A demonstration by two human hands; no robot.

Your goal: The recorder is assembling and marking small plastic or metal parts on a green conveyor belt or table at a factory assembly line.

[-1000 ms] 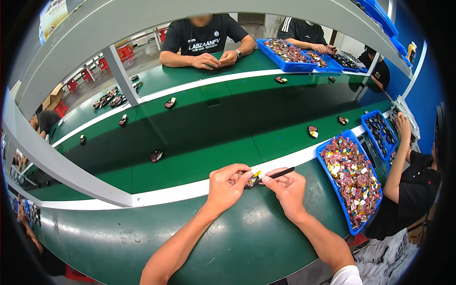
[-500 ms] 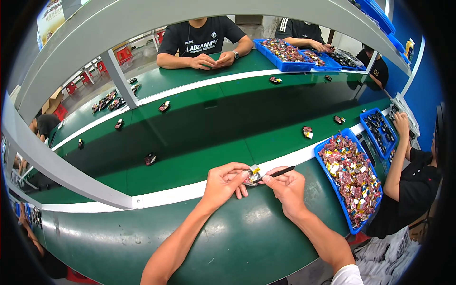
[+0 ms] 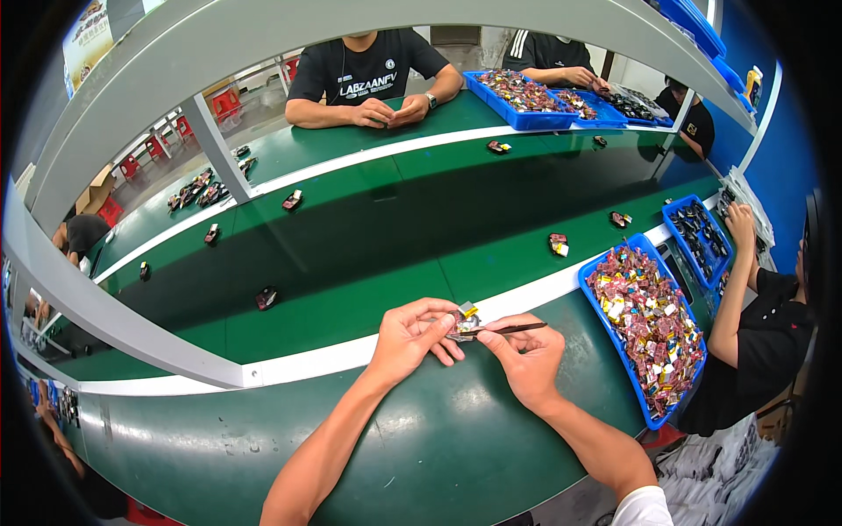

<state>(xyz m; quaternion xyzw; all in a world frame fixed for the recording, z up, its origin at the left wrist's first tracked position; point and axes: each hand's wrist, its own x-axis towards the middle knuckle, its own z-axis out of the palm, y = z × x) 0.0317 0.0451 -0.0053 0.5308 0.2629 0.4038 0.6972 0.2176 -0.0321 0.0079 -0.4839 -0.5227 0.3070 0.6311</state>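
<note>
My left hand (image 3: 410,340) pinches a small electronic assembly (image 3: 465,323) between thumb and fingers, just above the near edge of the green bench. A yellow piece and a silver-grey piece stick up from its top; the fingers cover much of the rest. Held between my right thumb and fingers are slim black tweezers (image 3: 519,328), lying almost level. Their left end reaches the assembly, and my right hand (image 3: 531,359) stays just beside it. The exact contact at the tip is too small to make out.
A blue tray (image 3: 653,419) heaped with similar small parts stands to my right, and another blue tray (image 3: 699,244) with black pieces lies beyond it. Assemblies (image 3: 559,244) dot the green conveyor (image 3: 368,307). A grey frame post (image 3: 132,307) rises at left. Co-workers sit across and at right.
The assemblies on the conveyor have shifted slightly left. The black tweezers have turned a little, from sloping up to the right to nearly level. Both hands keep their hold.
</note>
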